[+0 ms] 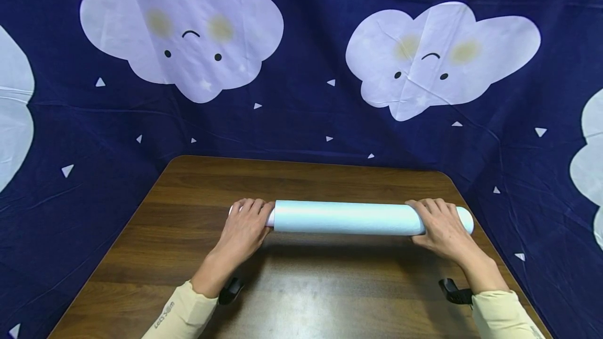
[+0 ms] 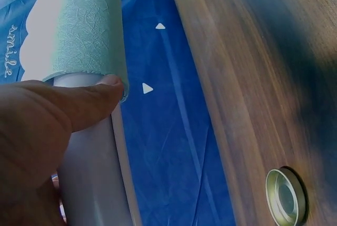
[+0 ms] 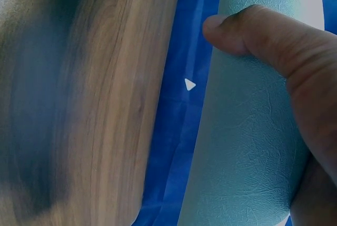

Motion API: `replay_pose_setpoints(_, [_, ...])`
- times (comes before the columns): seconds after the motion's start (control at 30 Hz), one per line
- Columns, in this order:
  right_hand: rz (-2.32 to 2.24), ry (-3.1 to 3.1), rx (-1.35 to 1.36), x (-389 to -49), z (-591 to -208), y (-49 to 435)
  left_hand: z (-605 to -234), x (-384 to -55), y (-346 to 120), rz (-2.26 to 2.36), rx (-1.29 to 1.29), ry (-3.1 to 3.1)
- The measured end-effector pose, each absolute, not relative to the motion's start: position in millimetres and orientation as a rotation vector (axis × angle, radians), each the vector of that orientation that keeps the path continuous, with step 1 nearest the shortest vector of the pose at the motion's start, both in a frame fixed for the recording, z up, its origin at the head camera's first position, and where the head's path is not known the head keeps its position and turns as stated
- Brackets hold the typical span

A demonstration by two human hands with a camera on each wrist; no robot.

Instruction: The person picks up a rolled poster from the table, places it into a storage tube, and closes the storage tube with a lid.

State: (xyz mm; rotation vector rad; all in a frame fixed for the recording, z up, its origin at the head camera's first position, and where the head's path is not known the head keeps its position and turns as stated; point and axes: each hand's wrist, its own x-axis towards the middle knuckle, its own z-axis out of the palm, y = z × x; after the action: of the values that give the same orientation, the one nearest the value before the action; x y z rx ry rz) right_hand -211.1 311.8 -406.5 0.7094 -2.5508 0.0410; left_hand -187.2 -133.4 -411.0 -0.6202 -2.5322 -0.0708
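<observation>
A long light-blue roll [image 1: 344,217] with an embossed, wallpaper-like surface is held level above the wooden table, its shadow beneath it. From its left end sticks out a smooth white tube [image 2: 92,168]. My left hand [image 1: 245,226] grips that tube, and the thumb [image 2: 95,99] lies against the roll's edge. Near the other end, my right hand [image 1: 443,226] wraps over the roll from above. In the right wrist view its thumb [image 3: 253,28] lies across the textured surface [image 3: 247,131]. The fingers' undersides are hidden from the head view.
The brown wooden table [image 1: 292,286] has rounded far corners. On it lies a small round metal lid [image 2: 286,197], seen in the left wrist view. A dark blue cloth [image 1: 311,56] with white clouds hangs behind and to the sides. Black wrist mounts [image 1: 456,292] hang below the forearms.
</observation>
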Motion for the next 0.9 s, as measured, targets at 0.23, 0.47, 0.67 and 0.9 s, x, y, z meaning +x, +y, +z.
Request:
replay_pose_setpoints(0.23, [0.042,-2.554,0.71,-211.1,-405.6,312.0,-411.4,-187.0,-132.9,-0.071,-0.622,-2.544])
replay_pose_setpoints(0.47, [0.049,-2.549,0.714,-210.4,-405.5,313.2,-411.2,-187.0,-132.3,-0.075,-0.622,-2.553])
replay_pose_setpoints(0.67, [0.053,-2.558,0.714,-209.0,-405.7,313.4,-411.4,-186.7,-132.1,-0.09,-0.63,-2.545])
replay_pose_setpoints(0.9, [0.05,-2.566,0.711,-207.8,-406.2,314.6,-410.2,-185.7,-132.4,-0.091,-0.625,-2.557])
